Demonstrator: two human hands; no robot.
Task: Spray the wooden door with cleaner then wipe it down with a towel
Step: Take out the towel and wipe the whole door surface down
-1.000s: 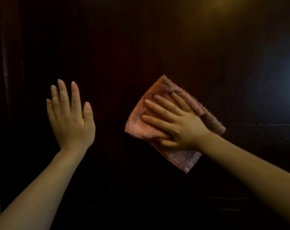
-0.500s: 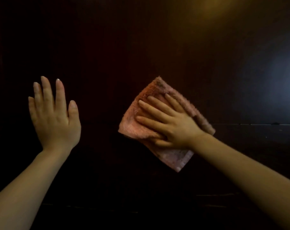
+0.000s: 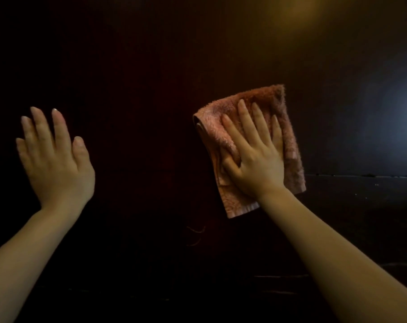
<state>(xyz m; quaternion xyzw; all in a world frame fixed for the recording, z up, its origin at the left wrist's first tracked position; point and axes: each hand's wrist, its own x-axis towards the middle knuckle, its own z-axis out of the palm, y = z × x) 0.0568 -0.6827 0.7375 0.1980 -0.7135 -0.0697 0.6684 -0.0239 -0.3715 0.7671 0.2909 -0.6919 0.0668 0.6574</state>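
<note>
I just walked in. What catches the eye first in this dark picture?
The pink towel, right of centre, is pressed flat on the dark wooden door by the right hand, fingers straight. At the left, the left hand is raised open, fingers up. A warm yellowish glow sits on the door near the top.

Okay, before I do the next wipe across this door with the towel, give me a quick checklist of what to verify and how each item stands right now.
1. Towel against the door: ok; the pink towel lies flat on the dark wooden door.
2. Hand on towel: ok; the right hand presses it with straight fingers.
3. Towel smooth: not ok; its left edge is bunched in folds.
4. Other hand out of the way: ok; the left hand is open, apart from the towel.
5. Cleaner on the door: cannot tell; the surface is too dark.
</note>
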